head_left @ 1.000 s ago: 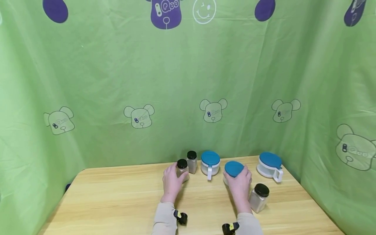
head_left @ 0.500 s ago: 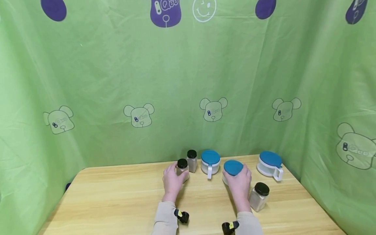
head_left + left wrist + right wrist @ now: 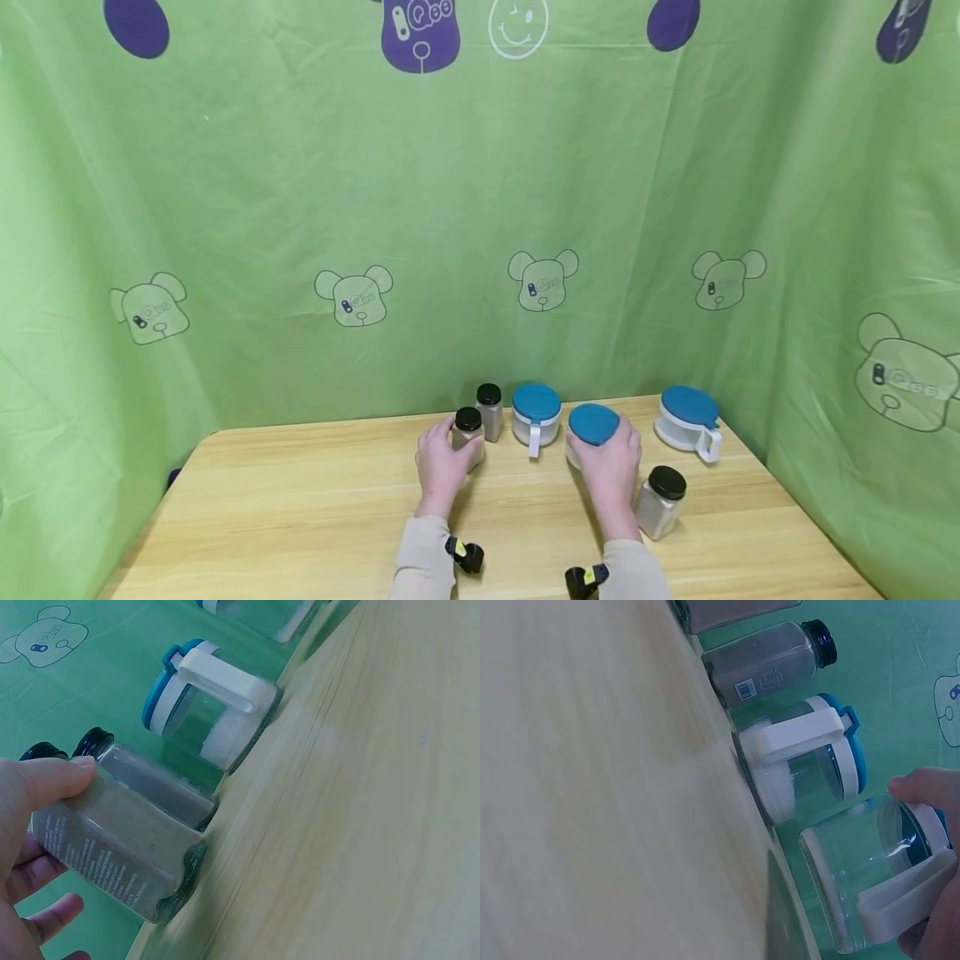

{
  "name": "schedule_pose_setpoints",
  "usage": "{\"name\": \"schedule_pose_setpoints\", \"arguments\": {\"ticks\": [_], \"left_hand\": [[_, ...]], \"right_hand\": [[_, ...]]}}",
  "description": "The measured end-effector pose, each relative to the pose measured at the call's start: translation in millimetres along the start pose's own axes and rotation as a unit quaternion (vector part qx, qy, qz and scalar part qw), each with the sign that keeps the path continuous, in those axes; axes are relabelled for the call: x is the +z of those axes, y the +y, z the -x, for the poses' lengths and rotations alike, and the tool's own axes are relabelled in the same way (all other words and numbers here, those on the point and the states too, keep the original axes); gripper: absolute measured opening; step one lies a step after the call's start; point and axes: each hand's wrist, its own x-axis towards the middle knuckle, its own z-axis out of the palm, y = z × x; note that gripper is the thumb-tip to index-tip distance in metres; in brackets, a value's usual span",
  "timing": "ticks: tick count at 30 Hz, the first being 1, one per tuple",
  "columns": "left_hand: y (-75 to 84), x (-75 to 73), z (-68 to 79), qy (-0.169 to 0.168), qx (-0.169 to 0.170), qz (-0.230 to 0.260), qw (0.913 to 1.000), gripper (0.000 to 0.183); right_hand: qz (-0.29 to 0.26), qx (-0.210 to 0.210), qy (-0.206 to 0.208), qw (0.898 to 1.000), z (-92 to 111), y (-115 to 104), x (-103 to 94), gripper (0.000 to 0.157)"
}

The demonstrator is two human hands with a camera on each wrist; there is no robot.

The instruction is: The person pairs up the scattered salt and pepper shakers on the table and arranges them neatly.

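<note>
My left hand point(image 3: 441, 468) grips a square spice jar point(image 3: 124, 844) with a black lid, filled with grey-brown powder. The thumb lies over its near side, and white print shows on it. Close behind stands another black-lidded spice jar point(image 3: 489, 414). My right hand point(image 3: 613, 473) holds a clear seasoning pot point(image 3: 855, 859) by its upper part; it has a blue lid and a white handle. Its handle is hidden in the head view. Between the hands, a second blue-lidded seasoning pot point(image 3: 536, 414) stands farther back, with white grains inside point(image 3: 769, 784).
At the back right corner stands another blue-lidded seasoning pot point(image 3: 686, 421). A larger black-lidded jar point(image 3: 660, 504) stands right of my right forearm. Green cloth point(image 3: 450, 183) hangs behind the wooden table point(image 3: 300, 500) and along its sides.
The seasoning pot in my right hand has shifted slightly left and back. The spice jar in my left hand has edged a little right. The other containers stay put.
</note>
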Motion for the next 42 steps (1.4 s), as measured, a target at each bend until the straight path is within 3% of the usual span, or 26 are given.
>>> {"name": "schedule_pose_setpoints", "arguments": {"ticks": [13, 25, 42], "left_hand": [[3.4, -2.2, -0.7, 0.004, 0.007, -0.007, 0.9999, 0.062], [12.1, -7.2, -1.7, -0.007, 0.019, -0.017, 0.9996, 0.065], [29.4, -19.7, 3.8, -0.012, 0.034, -0.003, 0.9993, 0.066]], "right_hand": [[-0.005, -0.005, 0.011, 1.0, -0.4, -9.7, -4.4, 0.097], [-0.018, -0.038, 0.028, 0.999, 1.6, -25.3, -13.5, 0.094], [-0.032, -0.044, 0.013, 0.998, 10.2, -48.9, -28.8, 0.097]]}}
